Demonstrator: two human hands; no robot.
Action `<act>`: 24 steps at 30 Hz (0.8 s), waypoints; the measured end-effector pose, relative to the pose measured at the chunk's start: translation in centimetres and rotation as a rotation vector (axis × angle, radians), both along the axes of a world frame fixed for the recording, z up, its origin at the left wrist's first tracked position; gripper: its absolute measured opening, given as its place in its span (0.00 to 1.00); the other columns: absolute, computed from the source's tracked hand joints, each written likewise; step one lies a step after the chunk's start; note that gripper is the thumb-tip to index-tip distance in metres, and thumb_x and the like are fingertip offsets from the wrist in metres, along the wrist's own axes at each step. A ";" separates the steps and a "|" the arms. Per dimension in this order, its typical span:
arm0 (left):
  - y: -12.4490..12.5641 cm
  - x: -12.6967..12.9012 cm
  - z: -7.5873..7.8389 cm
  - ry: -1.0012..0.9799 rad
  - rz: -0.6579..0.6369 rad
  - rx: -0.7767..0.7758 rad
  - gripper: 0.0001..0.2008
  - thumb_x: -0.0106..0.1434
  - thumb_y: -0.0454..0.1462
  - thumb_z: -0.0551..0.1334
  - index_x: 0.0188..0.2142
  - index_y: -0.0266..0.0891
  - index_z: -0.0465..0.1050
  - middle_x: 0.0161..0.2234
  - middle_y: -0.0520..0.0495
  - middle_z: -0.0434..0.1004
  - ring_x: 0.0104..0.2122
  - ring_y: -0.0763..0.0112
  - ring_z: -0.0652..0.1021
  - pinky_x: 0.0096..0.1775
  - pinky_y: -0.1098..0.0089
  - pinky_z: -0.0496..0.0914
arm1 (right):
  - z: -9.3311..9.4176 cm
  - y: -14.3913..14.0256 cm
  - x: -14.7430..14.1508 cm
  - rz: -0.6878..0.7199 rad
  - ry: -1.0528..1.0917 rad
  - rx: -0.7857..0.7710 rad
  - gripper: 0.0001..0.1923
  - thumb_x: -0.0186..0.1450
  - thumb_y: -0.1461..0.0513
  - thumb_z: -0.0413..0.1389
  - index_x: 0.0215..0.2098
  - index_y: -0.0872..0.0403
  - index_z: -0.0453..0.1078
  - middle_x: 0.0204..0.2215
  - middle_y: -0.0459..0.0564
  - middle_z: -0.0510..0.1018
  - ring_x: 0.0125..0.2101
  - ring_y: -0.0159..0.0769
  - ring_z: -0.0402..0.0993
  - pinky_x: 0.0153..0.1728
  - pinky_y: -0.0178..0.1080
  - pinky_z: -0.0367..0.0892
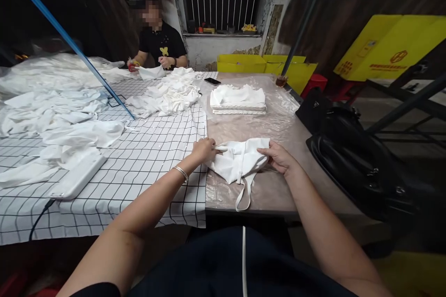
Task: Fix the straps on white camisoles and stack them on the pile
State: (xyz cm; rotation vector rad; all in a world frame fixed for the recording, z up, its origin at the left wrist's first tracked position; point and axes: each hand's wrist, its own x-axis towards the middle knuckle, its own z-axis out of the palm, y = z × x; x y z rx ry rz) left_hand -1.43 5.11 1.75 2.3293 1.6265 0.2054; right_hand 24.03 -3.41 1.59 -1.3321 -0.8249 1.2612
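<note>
A small white garment (239,160) with straps lies half folded on the plastic-covered table (278,185) in front of me. My left hand (204,149) pinches its left edge. The garment's right edge is gripped by my right hand (278,157). One strap loop hangs over the table's front edge. A neat stack of folded white garments (238,98) sits farther back on the same plastic sheet.
A black-and-white checked cloth (146,167) covers the table's left part, with loose white garments (163,95), a white tablet (78,177) and a phone (212,80). Across the table a person (160,44) handles white cloth. A black bag (355,158) sits at right, yellow boxes (390,46) behind.
</note>
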 end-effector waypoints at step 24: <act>-4.4 -3.6 0.3 -0.253 -0.142 -0.069 0.09 0.64 0.41 0.58 0.34 0.39 0.72 0.38 0.44 0.75 0.38 0.65 0.75 0.40 0.67 0.68 | 3.8 -3.1 1.4 0.315 -0.803 0.043 0.14 0.57 0.51 0.59 0.30 0.54 0.71 0.29 0.48 0.74 0.30 0.35 0.67 0.32 0.37 0.62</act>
